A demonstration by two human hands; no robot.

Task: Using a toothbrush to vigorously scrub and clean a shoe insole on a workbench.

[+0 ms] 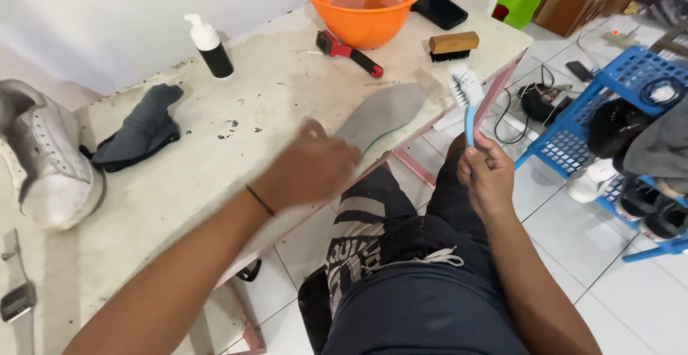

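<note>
Currently my left hand [309, 170] presses flat on the near end of a grey shoe insole [380, 115], fingers spread over it, pinning it at the front edge of the table [215, 147], where its far end lies close to the edge. My right hand [487, 177] is closed around the blue handle of a white-bristled brush [466, 93], held upright just off the table's edge, bristles near the insole's tip but apart from it. To scrub well, I judge the insole needs firm pinning near the heel so it cannot slide off the edge, with the bristles laid flat and drawn along its length. On the table, worn white and speckled with dark flecks, sit an orange bowl [365, 22] of cloudy water, a red-handled brush [349, 52], a wooden-backed brush [453, 45], a black pump bottle [210, 47], a dark grey cloth [141, 129] and a white sneaker [46, 158] at the left. Beyond the table lies a white tiled floor [573, 226], with a blue rack [616, 104] holding shoes to the right and cables nearby.
</note>
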